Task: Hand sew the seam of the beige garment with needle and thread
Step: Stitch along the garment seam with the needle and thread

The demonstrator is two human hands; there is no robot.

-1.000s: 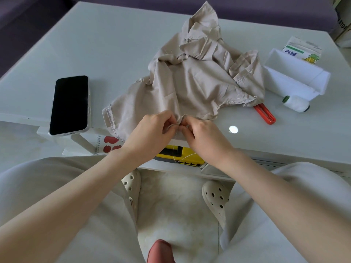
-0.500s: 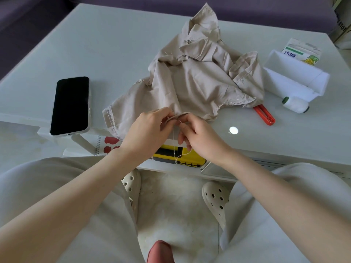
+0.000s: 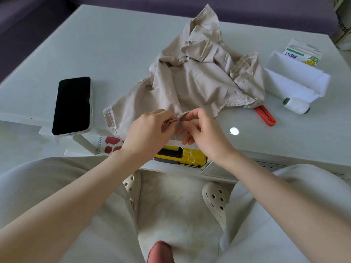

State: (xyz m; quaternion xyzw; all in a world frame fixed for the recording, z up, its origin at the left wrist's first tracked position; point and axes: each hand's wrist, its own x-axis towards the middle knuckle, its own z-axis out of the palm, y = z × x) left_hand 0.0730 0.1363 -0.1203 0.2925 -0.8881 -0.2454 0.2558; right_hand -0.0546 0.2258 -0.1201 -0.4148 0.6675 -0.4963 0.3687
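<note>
A pale, glossy rectangular table (image 3: pixel 114 54) spans the view. Beyond its far edge runs a dark purple upholstered sofa (image 3: pixel 247 8); below its near edge lies a fluffy white rug (image 3: pixel 171 205). A small round light reflection (image 3: pixel 234 131) gleams on its top.

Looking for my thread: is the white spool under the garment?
No, the white spool lies uncovered, right of the beige garment.
</note>
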